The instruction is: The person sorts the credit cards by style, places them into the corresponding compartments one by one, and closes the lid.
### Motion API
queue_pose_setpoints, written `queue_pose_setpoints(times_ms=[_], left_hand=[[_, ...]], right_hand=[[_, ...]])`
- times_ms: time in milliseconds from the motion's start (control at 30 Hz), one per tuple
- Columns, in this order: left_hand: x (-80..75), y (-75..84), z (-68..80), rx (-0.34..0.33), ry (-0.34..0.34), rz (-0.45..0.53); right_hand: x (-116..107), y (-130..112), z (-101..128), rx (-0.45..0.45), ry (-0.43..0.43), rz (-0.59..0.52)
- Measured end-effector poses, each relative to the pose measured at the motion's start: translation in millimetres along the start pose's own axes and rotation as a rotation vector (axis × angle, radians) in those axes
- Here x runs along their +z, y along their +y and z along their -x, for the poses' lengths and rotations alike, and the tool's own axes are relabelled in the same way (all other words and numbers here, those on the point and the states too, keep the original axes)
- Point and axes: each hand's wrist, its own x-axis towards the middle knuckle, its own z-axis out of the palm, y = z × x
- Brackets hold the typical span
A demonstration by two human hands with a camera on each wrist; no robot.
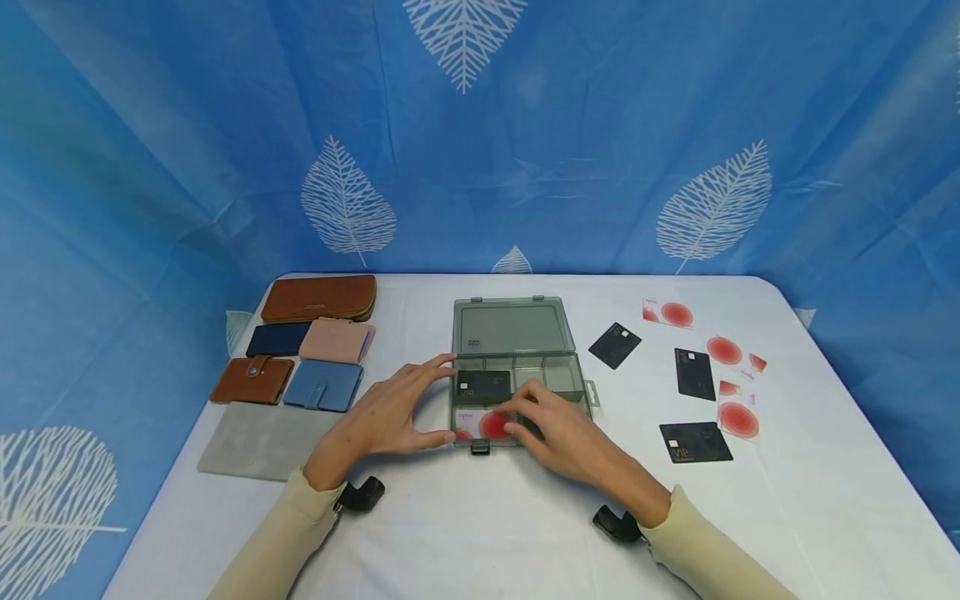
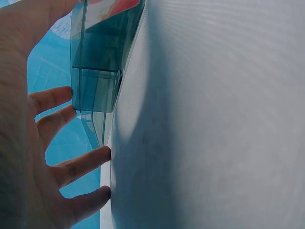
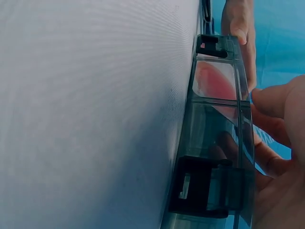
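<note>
A red-and-white card (image 1: 474, 424) sits in the front left of a green see-through case (image 1: 562, 375), its right end raised over a divider. The right hand (image 1: 558, 432) pinches that end. The left hand (image 1: 393, 411), spread wide, touches the case's left edge. Seating the card appears to be the step in hand; the next move seems to call for lowering it clear of the divider. A black card (image 1: 483, 386) lies just behind; the lid (image 1: 513, 327) leans back. Bare table (image 1: 525, 533) leaves room in front; loose cards (image 1: 696, 442) lie right, wallets (image 1: 323, 385) left.
</note>
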Motion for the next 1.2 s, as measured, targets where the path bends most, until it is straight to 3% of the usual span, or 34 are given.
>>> queue_pose_setpoints(times_ms=[667,1200], left_hand=[[1.1,2.5,-0.1,0.026,0.030,-0.016],[4.8,2.0,2.4,0.055,0.040,-0.005]], right_hand=[[-0.6,3.0,3.4,-0.072,-0.118,0.158],[-1.7,5.0,6.7,-0.060,-0.181,0.146]])
